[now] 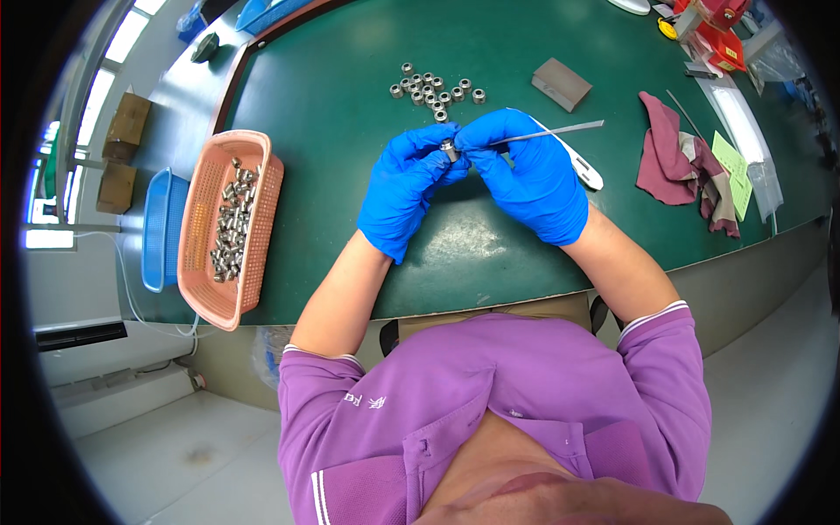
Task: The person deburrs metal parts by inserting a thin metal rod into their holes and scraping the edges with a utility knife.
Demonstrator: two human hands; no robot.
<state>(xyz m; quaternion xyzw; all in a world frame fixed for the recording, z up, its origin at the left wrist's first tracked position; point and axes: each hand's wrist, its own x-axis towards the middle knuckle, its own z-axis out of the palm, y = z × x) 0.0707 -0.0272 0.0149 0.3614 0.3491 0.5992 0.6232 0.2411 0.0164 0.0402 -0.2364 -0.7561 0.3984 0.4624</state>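
Both my hands wear blue gloves and meet above the green table [332,175]. Between the fingertips of my left hand [398,188] is a small shiny cylindrical metal part [450,150], held about upright. My right hand [538,179] is closed on a thin grey rod-like tool [564,130], whose free end sticks out to the right. The tool's other end is hidden by my fingers near the metal part. A long white plastic tool [588,172] lies partly behind my right hand. Just beyond my hands stand several short metal rings [435,91] in a loose group.
At the left, a pink basket [274,188] holds many small metal parts, beside a blue basket [156,229]. A grey-brown block [562,85] sits beyond my right hand. Farther right lie a maroon cloth [667,153], a green paper [733,171] and a red bin [724,48].
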